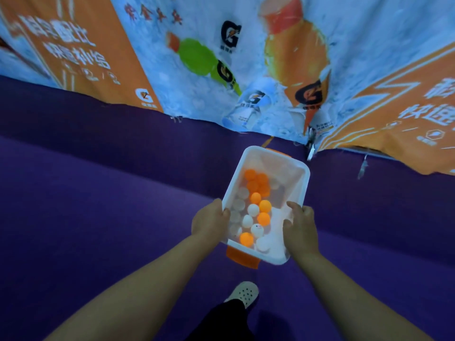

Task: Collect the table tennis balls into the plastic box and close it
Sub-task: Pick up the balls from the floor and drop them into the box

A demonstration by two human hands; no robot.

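A clear plastic box with orange latches at both short ends is held up in front of me over the purple floor. Several orange and white table tennis balls lie inside it, heaped toward the near end. My left hand grips the box's left long rim near the near corner. My right hand grips the right long rim opposite. The box has no lid on it, and no lid is in view.
Purple carpet floor spreads all around. Printed orange and blue barrier banners stand along the far side, with a gap between two panels. My foot in a white clog is below the box.
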